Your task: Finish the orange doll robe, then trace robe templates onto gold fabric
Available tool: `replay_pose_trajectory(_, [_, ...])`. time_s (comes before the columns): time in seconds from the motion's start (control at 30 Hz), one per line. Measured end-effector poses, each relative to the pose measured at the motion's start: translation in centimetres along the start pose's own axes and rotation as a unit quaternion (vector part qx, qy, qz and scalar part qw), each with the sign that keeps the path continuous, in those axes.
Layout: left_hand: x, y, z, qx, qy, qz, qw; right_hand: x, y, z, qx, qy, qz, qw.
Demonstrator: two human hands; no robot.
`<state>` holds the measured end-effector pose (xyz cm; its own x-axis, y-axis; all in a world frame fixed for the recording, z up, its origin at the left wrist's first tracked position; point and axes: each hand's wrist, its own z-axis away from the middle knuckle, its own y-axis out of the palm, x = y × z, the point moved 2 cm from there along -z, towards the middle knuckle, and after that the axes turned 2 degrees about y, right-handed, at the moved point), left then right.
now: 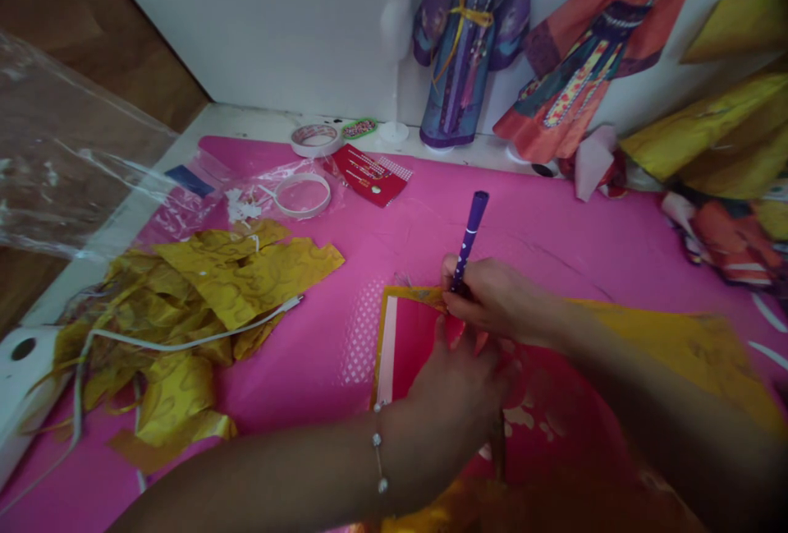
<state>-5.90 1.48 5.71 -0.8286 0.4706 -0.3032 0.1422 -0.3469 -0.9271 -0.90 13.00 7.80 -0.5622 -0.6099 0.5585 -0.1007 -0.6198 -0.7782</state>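
Note:
My right hand [492,291] is closed round a purple pen [471,237] with white dots, its lower end near the top edge of a red sheet [412,340]. The red sheet has a pale strip along its left side and lies on yellow patterned fabric [665,336]. Pressed on the red sheet, my left hand [459,393] has its fingers spread, just below my right hand. A beaded bracelet is on the left wrist. The pen's tip is hidden by my right hand.
Yellow fabric scraps [234,270] and a white cable [185,346] lie at left on the pink mat [295,402]. Tape rolls [315,140], a red packet [369,174] and clear plastic are behind. Small robes [459,48] stand against the white wall.

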Motion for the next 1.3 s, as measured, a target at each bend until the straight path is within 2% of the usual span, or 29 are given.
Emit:
replay_pose_trajectory(0.23, [0.0, 0.0, 0.3, -0.024, 0.002, -0.004, 1.000, -0.1, -0.2, -0.5, -0.008, -0.002, 0.005, 1.000])
replay_pose_trajectory(0.47, [0.0, -0.8, 0.4, 0.010, 0.000, 0.020, 1.000, -0.6, -0.1, -0.7, -0.023, 0.002, -0.001, 1.000])
replay_pose_trajectory(0.7, [0.1, 0.4, 0.2, -0.016, -0.007, 0.010, 1.000, -0.5, -0.2, -1.0, -0.032, -0.008, 0.001, 0.999])
replay_pose_trajectory(0.93, [0.0, -0.1, 0.1, 0.014, -0.006, 0.016, 1.000, -0.9, -0.1, -1.3, -0.039, -0.006, -0.006, 0.999])
replay_pose_trajectory(1.07, [0.1, 0.2, -0.1, 0.014, -0.004, 0.019, 1.000, -1.0, -0.1, -1.2, -0.044, -0.006, -0.006, 0.999])
replay_pose_trajectory(1.17, [0.3, 0.3, -0.2, 0.034, -0.008, 0.036, 0.999, -0.9, -0.1, -1.2, -0.035, -0.003, -0.007, 0.999])
replay_pose_trajectory(1.3, [0.3, -0.1, 0.0, 0.051, -0.015, 0.044, 0.998, -1.1, -0.4, -1.1, -0.050, -0.012, -0.048, 0.998])
